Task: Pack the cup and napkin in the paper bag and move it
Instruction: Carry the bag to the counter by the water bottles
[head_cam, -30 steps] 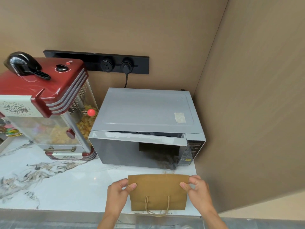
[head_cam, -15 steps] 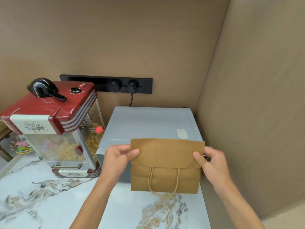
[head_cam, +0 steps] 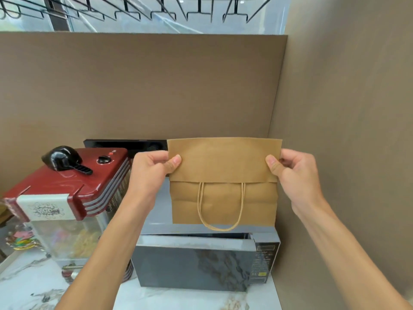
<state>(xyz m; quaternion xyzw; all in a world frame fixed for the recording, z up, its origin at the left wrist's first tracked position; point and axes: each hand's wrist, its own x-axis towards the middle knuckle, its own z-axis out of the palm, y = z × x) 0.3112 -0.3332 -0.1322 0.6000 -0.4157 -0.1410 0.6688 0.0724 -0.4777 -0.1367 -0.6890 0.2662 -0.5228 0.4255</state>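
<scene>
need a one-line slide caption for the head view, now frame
Left hand and right hand pinch a folded brown paper bag by its top corners, above a grey microwave.

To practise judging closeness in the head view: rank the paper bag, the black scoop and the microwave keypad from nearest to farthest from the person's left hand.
1. Paper bag: pinched at its top corner by the left hand.
2. Black scoop: to the hand's left, on the red popcorn machine.
3. Microwave keypad: low and right, beyond the bag.

Marble counter (head_cam: pixel 33 285): microwave (head_cam: pixel 196 267), popcorn machine (head_cam: pixel 67 198).
</scene>
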